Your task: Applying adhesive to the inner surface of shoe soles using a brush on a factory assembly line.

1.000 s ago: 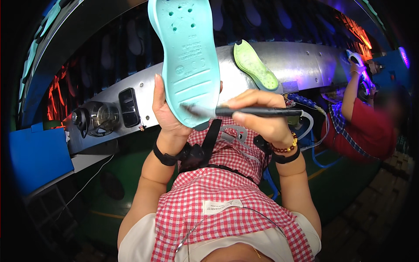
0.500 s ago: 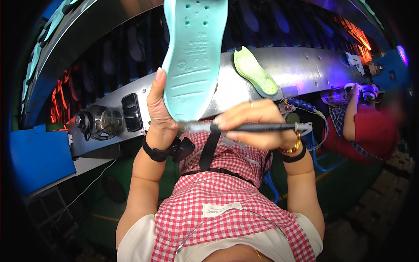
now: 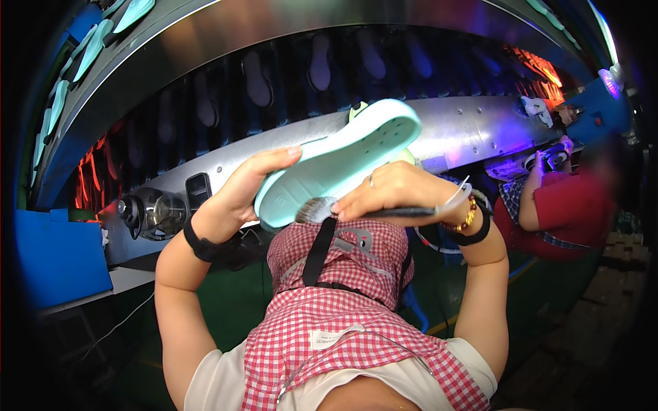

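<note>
My left hand (image 3: 248, 183) grips a light turquoise shoe sole (image 3: 349, 164) by its heel end, with the thumb along the upper edge. The sole is tilted, and its toe points up and to the right. In my right hand (image 3: 397, 188) is a flat brush (image 3: 404, 213) with a dark handle. Its pale bristles are at the heel end of the sole's inner face and look to be touching it. Behind the turquoise sole lies a yellow-green sole (image 3: 358, 109), mostly hidden, on the metal bench (image 3: 459, 130).
A clear jar with a black top (image 3: 161, 211) and a black tray (image 3: 198, 189) stand at left, beyond a blue box (image 3: 58, 253). Several soles ride a dark conveyor (image 3: 295, 75) behind the bench. Orange glows show at both ends. A person in red (image 3: 569, 198) works at right.
The turquoise sole has come down and tilted, its toe swinging right and now covering most of the yellow-green sole. My right hand has moved the brush onto the heel end.
</note>
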`<state>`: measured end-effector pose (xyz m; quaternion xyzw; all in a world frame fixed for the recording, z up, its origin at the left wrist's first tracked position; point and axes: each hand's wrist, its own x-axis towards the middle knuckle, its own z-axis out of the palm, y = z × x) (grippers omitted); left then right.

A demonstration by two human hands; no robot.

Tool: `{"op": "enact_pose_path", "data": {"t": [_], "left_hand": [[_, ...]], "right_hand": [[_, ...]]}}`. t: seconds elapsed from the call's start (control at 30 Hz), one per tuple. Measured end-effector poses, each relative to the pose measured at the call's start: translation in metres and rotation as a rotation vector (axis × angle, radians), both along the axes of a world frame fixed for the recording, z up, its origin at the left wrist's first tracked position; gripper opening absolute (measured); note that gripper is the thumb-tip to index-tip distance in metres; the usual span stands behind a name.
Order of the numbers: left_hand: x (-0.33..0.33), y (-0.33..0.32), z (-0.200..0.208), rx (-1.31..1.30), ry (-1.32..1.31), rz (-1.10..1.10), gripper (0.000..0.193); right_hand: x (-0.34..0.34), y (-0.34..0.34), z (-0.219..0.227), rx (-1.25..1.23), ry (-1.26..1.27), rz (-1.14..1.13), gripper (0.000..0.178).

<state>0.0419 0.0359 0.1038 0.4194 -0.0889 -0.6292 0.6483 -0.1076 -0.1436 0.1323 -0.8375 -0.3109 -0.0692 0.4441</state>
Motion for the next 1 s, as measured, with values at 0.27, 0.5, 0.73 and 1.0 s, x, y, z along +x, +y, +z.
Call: {"op": "enact_pose_path", "data": {"t": [0.27, 0.5, 0.73, 1.0], "left_hand": [[0.008, 0.005, -0.001, 0.014, -0.070, -0.063, 0.041], [-0.008, -0.001, -0.023, -0.153, 0.257, 0.020, 0.051], [-0.017, -0.008, -0.054, -0.148, 0.351, 0.086, 0.052], [-0.005, 0.029, 0.032, -0.280, -0.365, 0.430, 0.048]], "right_hand": [[-0.002, -0.021, 0.009, -0.264, 0.153, -0.043, 0.019], [0.000, -0.018, -0.028, 0.333, 0.351, -0.410, 0.021], [0.012, -0.014, -0.068, 0.656, -0.017, -1.011, 0.020], [-0.052, -0.023, -0.075, 1.294, -0.043, -0.579, 0.022]]}}
